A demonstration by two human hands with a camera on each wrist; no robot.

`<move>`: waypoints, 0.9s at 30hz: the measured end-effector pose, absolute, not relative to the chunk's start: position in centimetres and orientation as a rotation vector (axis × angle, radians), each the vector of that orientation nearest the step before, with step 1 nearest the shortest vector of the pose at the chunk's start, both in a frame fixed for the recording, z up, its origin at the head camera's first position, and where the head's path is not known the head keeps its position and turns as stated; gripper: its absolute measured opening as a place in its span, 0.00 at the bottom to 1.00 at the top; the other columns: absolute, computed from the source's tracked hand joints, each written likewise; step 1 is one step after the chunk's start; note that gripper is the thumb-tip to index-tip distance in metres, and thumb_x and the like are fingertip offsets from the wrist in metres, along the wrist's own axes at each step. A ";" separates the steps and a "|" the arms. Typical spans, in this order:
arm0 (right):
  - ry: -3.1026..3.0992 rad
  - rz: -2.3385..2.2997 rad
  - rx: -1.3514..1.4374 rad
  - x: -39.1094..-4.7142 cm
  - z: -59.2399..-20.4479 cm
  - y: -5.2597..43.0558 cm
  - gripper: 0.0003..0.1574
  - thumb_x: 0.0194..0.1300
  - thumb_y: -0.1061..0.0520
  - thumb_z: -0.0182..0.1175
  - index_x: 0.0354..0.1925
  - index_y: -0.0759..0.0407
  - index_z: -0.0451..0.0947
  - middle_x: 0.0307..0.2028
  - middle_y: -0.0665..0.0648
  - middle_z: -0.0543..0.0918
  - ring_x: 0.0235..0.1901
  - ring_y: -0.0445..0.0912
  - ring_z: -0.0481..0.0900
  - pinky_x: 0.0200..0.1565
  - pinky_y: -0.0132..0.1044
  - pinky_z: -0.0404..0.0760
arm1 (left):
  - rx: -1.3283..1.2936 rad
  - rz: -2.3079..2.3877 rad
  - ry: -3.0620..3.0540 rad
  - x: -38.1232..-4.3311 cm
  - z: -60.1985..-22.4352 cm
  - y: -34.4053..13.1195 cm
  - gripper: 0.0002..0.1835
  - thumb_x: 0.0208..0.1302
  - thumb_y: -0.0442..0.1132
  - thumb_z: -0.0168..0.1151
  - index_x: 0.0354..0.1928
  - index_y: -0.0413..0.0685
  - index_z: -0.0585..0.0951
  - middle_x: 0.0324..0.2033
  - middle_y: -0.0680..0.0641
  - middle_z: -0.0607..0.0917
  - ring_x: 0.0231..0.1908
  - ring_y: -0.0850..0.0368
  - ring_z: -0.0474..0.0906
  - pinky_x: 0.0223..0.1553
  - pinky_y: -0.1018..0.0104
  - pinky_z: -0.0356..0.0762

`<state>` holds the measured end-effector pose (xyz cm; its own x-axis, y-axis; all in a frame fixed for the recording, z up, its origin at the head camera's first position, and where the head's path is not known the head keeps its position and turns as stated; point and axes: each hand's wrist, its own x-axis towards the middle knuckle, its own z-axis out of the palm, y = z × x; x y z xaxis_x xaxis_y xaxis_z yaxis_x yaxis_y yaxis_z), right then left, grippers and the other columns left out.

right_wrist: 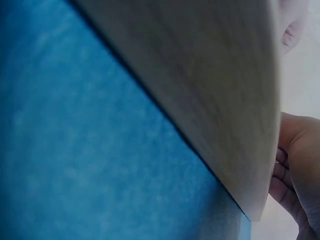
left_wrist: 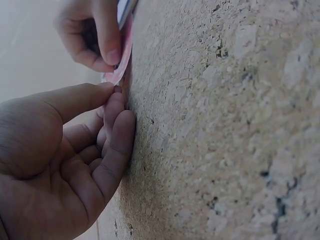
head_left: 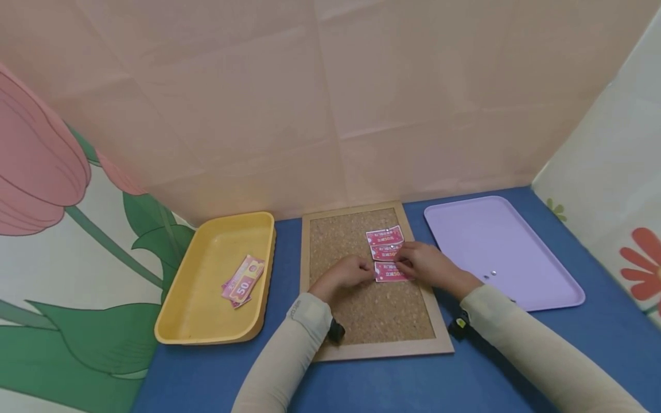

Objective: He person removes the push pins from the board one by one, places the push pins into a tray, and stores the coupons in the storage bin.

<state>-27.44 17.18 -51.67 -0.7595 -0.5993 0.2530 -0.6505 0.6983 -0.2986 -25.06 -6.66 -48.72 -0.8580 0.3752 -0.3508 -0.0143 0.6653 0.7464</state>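
- Yellow tray [head_left: 206, 298]: well left of the left fingers; a few pink "50" coupons [head_left: 244, 281] lie in it, overlapping.
- Cork board [head_left: 335, 235], wood frame: under both hands, on the blue tablecloth [head_left: 372, 384].
- Left hand [head_left: 348, 273]: thumb and forefinger closed at the tips, pinching the left end of the bottom coupon; other fingers curled in, next to the cork.
- Bottom coupon [head_left: 388, 273]: on the board, just right of the left fingertips, long axis left to right — so it spans the gap between the hands, neither clearly nearer. Left wrist view has pink paper bowed off the cork there.
- Middle coupon [head_left: 383, 253] and top coupon [head_left: 384, 236]: just beyond the fingertips, roughly parallel to the bottom one; small bright dot on each, tack by the look.
- Right hand [head_left: 428, 265]: over the bottom coupon's right end, thumb and forefinger together — paper edge or a tack between them, can't tell.
- Lilac tray [head_left: 465, 229]: right of the right fingers; tiny shiny tacks [head_left: 493, 273] near its close edge.
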 end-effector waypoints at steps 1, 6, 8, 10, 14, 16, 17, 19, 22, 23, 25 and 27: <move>-2.767 0.569 1.025 -27.5 -51.7 17.2 0.08 0.62 0.51 0.67 0.38 0.52 0.85 0.36 0.48 0.81 0.37 0.44 0.80 0.42 0.45 0.80 | 0.278 1.083 2.395 -25.1 -48.7 -6.6 0.13 0.67 0.44 0.61 0.26 0.47 0.82 0.19 0.51 0.77 0.22 0.59 0.69 0.25 0.66 0.67; -2.769 0.581 1.031 -27.5 -51.9 17.2 0.08 0.63 0.51 0.66 0.39 0.52 0.84 0.37 0.48 0.81 0.38 0.44 0.80 0.42 0.45 0.80 | 0.273 1.087 2.390 -25.0 -48.6 -6.6 0.12 0.67 0.43 0.61 0.27 0.47 0.82 0.19 0.51 0.77 0.23 0.59 0.70 0.26 0.66 0.68; -2.759 0.589 1.041 -27.5 -51.9 17.3 0.08 0.63 0.52 0.66 0.39 0.53 0.84 0.37 0.48 0.81 0.38 0.44 0.80 0.43 0.45 0.80 | 0.274 1.085 2.390 -25.0 -48.6 -6.6 0.12 0.67 0.43 0.61 0.27 0.46 0.82 0.19 0.51 0.77 0.23 0.59 0.70 0.26 0.66 0.68; -2.748 0.602 1.051 -27.6 -51.9 17.3 0.07 0.63 0.53 0.66 0.39 0.53 0.84 0.37 0.49 0.81 0.39 0.45 0.80 0.43 0.46 0.80 | 0.273 1.083 2.390 -25.0 -48.5 -6.6 0.12 0.68 0.43 0.61 0.27 0.46 0.82 0.19 0.51 0.77 0.23 0.59 0.70 0.26 0.66 0.68; -2.740 0.615 1.046 -27.6 -52.0 17.3 0.07 0.63 0.52 0.66 0.38 0.53 0.83 0.37 0.49 0.81 0.39 0.44 0.80 0.43 0.45 0.80 | 0.268 1.085 2.388 -25.1 -48.6 -6.6 0.12 0.68 0.43 0.61 0.28 0.45 0.83 0.19 0.51 0.77 0.23 0.59 0.70 0.26 0.66 0.68; -2.738 0.619 1.042 -27.7 -52.0 17.3 0.06 0.63 0.52 0.66 0.38 0.52 0.83 0.36 0.48 0.81 0.38 0.44 0.80 0.42 0.45 0.80 | 0.261 1.085 2.383 -25.2 -48.6 -6.6 0.12 0.68 0.43 0.60 0.28 0.45 0.83 0.19 0.51 0.77 0.23 0.59 0.70 0.26 0.66 0.68; -2.738 0.623 1.040 -27.7 -52.1 17.3 0.06 0.63 0.52 0.66 0.38 0.52 0.83 0.36 0.48 0.81 0.38 0.44 0.80 0.42 0.45 0.80 | 0.258 1.083 2.382 -25.2 -48.6 -6.6 0.12 0.68 0.44 0.60 0.28 0.45 0.83 0.19 0.51 0.77 0.23 0.59 0.70 0.26 0.66 0.68; -2.743 0.627 1.040 -27.7 -52.1 17.3 0.06 0.63 0.53 0.66 0.38 0.52 0.83 0.36 0.48 0.81 0.38 0.43 0.80 0.42 0.45 0.80 | 0.253 1.078 2.380 -25.2 -48.7 -6.6 0.13 0.68 0.44 0.60 0.29 0.46 0.84 0.19 0.51 0.77 0.23 0.59 0.70 0.27 0.66 0.69; -2.768 0.640 1.031 -27.7 -52.1 17.4 0.06 0.64 0.52 0.65 0.38 0.51 0.83 0.37 0.47 0.80 0.38 0.42 0.79 0.42 0.44 0.80 | 0.247 1.079 2.378 -25.2 -48.7 -6.6 0.13 0.68 0.44 0.60 0.29 0.46 0.84 0.20 0.51 0.77 0.23 0.59 0.71 0.27 0.66 0.69; -2.779 0.645 1.026 -27.7 -52.0 17.4 0.07 0.64 0.51 0.65 0.39 0.51 0.84 0.37 0.47 0.81 0.38 0.42 0.79 0.43 0.44 0.80 | 0.246 1.081 2.377 -25.3 -48.7 -6.7 0.12 0.68 0.44 0.60 0.29 0.46 0.84 0.20 0.51 0.77 0.24 0.59 0.71 0.27 0.66 0.69; -2.800 0.656 1.018 -27.7 -51.9 17.4 0.08 0.64 0.50 0.65 0.39 0.51 0.84 0.38 0.47 0.81 0.39 0.42 0.79 0.43 0.43 0.80 | 0.249 1.085 2.375 -25.3 -48.7 -6.7 0.12 0.68 0.44 0.60 0.29 0.46 0.83 0.20 0.51 0.77 0.24 0.59 0.71 0.27 0.66 0.69; -2.814 0.665 1.018 -27.7 -51.7 17.4 0.09 0.64 0.50 0.65 0.40 0.52 0.84 0.38 0.47 0.81 0.39 0.42 0.79 0.43 0.43 0.79 | 0.254 1.089 2.372 -25.3 -48.7 -6.7 0.12 0.68 0.43 0.60 0.29 0.46 0.83 0.20 0.51 0.77 0.23 0.59 0.71 0.26 0.66 0.69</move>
